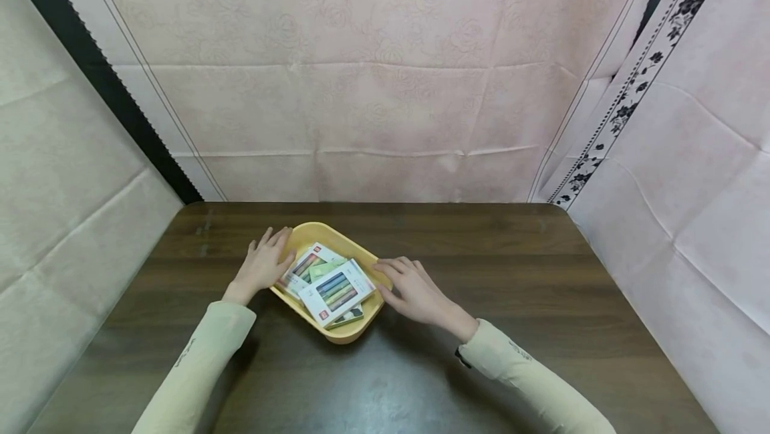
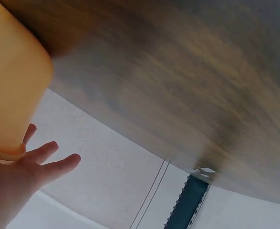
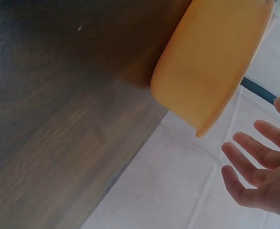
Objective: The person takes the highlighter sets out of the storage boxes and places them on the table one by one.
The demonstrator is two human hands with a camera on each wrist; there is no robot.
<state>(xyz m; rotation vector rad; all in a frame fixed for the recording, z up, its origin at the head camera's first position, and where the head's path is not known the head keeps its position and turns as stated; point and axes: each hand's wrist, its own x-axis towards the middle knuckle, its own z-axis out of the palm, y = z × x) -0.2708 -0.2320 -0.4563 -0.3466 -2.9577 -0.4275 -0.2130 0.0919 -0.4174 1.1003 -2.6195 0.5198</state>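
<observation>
A yellow plastic basket (image 1: 341, 338) stands on the table at an angle. Inside, a white box (image 1: 338, 292) with a window onto blue, green and grey sticks lies over another white box (image 1: 299, 281) showing reddish and green ones. A light green pack (image 1: 325, 269) is partly hidden between them. My left hand (image 1: 263, 263) is at the basket's left rim, thumb over the edge and fingers spread straight; in the left wrist view, the hand (image 2: 15, 183) touches the rim. Beside the right end is my right hand (image 1: 418, 293). Its loosely bent fingers (image 3: 244, 164) stand apart from the basket in the right wrist view.
The dark brown wooden table (image 1: 511, 273) reaches back to a pale patterned cloth (image 1: 373, 99). More cloth hangs at the left (image 1: 78, 220) and right, the right one with a black floral border (image 1: 625, 110).
</observation>
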